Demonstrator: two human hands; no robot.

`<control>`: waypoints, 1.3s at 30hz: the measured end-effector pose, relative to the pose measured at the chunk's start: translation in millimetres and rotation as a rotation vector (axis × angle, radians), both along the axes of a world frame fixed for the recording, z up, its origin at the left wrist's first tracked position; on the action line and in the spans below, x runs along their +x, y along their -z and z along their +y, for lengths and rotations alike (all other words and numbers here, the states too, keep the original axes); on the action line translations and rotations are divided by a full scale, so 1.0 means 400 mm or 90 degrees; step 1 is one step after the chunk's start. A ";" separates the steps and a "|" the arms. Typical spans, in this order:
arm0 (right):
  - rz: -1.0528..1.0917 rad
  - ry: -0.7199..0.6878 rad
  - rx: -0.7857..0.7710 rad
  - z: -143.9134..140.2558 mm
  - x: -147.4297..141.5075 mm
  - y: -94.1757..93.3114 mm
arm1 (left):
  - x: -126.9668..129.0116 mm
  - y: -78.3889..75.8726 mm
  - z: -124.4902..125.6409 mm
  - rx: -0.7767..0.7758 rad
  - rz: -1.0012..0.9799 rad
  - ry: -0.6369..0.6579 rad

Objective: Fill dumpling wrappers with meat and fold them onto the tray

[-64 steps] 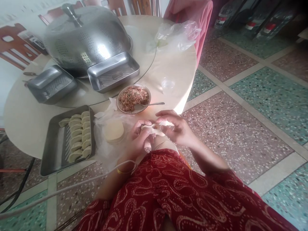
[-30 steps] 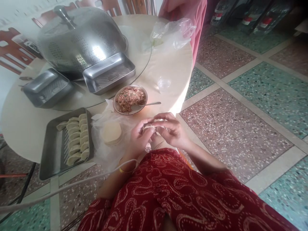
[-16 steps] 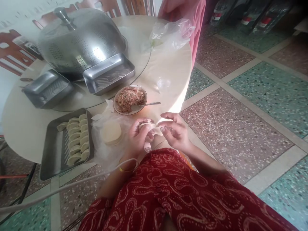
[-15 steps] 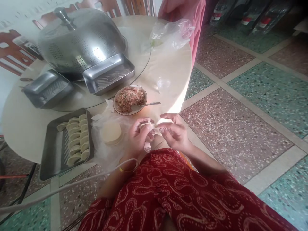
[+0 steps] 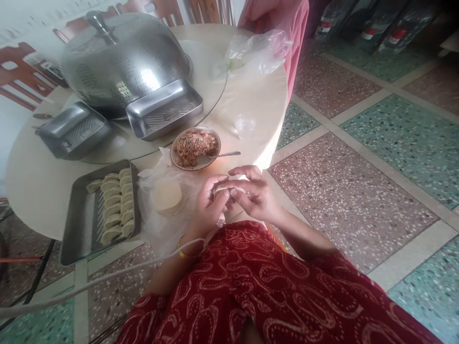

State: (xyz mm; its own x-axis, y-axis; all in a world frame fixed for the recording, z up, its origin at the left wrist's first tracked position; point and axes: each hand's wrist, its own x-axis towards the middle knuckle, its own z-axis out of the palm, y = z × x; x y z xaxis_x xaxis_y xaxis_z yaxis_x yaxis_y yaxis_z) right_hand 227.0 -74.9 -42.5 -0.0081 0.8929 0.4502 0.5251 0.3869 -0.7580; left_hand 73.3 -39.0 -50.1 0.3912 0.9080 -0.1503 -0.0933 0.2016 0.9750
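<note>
Both hands pinch one pale dumpling (image 5: pixel 223 191) at the counter's (image 5: pixel 43 191) near edge: left hand (image 5: pixel 208 205) closed around it, right hand (image 5: pixel 256 196) gripping its top, near the filling bowl (image 5: pixel 195 148)

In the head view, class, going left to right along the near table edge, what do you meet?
Grey metal tray of folded dumplings → stack of round dough wrappers → left hand → right hand, both pinching a dumpling.

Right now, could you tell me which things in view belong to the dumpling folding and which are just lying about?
In use: dumpling pinched between left hand and right hand; wrapper stack; filling bowl; spoon; tray of folded dumplings.

Lying about: colander; two bare trays; plastic bag.
</note>
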 end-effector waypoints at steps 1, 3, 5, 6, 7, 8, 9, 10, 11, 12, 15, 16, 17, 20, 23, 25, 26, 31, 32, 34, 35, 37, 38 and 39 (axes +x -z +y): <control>0.002 -0.001 -0.004 0.001 0.002 0.000 | 0.000 0.000 0.001 -0.002 0.000 -0.006; 0.024 0.008 0.002 0.001 0.006 -0.001 | 0.000 0.000 0.004 -0.012 -0.005 -0.019; 0.056 0.029 0.015 -0.003 0.012 -0.002 | -0.001 0.000 0.007 -0.031 -0.015 -0.030; 0.068 0.040 0.019 -0.007 0.016 -0.002 | -0.001 0.000 0.008 -0.038 -0.022 -0.033; 0.077 0.050 0.021 -0.012 0.019 -0.002 | -0.002 0.001 0.010 -0.043 -0.029 -0.034; 0.080 0.057 0.024 -0.018 0.021 -0.001 | -0.002 0.002 0.011 -0.044 -0.035 -0.032; 0.076 0.062 0.027 -0.023 0.023 0.001 | -0.002 0.003 0.012 -0.044 -0.040 -0.031; 0.066 0.065 0.032 -0.028 0.024 0.003 | -0.001 0.004 0.012 -0.043 -0.042 -0.032; 0.051 0.069 0.039 -0.032 0.024 0.005 | 0.000 0.004 0.013 -0.042 -0.043 -0.032; 0.030 0.070 0.049 -0.034 0.024 0.008 | 0.001 0.004 0.013 -0.042 -0.043 -0.033; -0.036 0.070 0.079 -0.034 0.018 0.016 | 0.006 0.002 0.013 -0.034 -0.042 -0.031; -0.052 0.071 0.086 -0.033 0.015 0.017 | 0.008 0.001 0.013 -0.033 -0.040 -0.029; -0.062 0.074 0.089 -0.030 0.013 0.019 | 0.009 -0.001 0.012 -0.031 -0.037 -0.026; -0.074 0.095 0.077 -0.025 0.006 0.021 | 0.011 -0.005 0.010 -0.022 -0.023 -0.021; -0.077 0.105 0.064 -0.023 0.001 0.022 | 0.013 -0.006 0.009 -0.005 -0.011 -0.024; -0.075 0.103 0.068 -0.022 -0.001 0.021 | 0.015 -0.005 0.010 0.007 -0.002 -0.024; -0.072 0.102 0.069 -0.022 -0.002 0.020 | 0.015 -0.005 0.010 0.012 0.001 -0.024; -0.059 0.111 0.035 -0.023 -0.009 0.017 | 0.020 -0.005 0.011 0.029 0.021 -0.024; -0.061 0.115 0.030 -0.024 -0.010 0.018 | 0.021 -0.005 0.011 0.030 0.023 -0.026; -0.075 0.122 0.040 -0.025 -0.013 0.021 | 0.022 -0.003 0.010 0.032 0.015 -0.028; -0.088 0.123 0.057 -0.026 -0.014 0.023 | 0.022 -0.002 0.009 0.032 0.008 -0.025; -0.108 0.118 0.104 -0.028 -0.013 0.028 | 0.022 0.000 0.007 0.026 -0.008 -0.020; -0.108 0.110 0.123 -0.030 -0.012 0.030 | 0.022 0.000 0.006 0.020 -0.013 -0.016; -0.096 0.101 0.135 -0.033 -0.009 0.031 | 0.021 0.000 0.005 0.014 -0.016 -0.014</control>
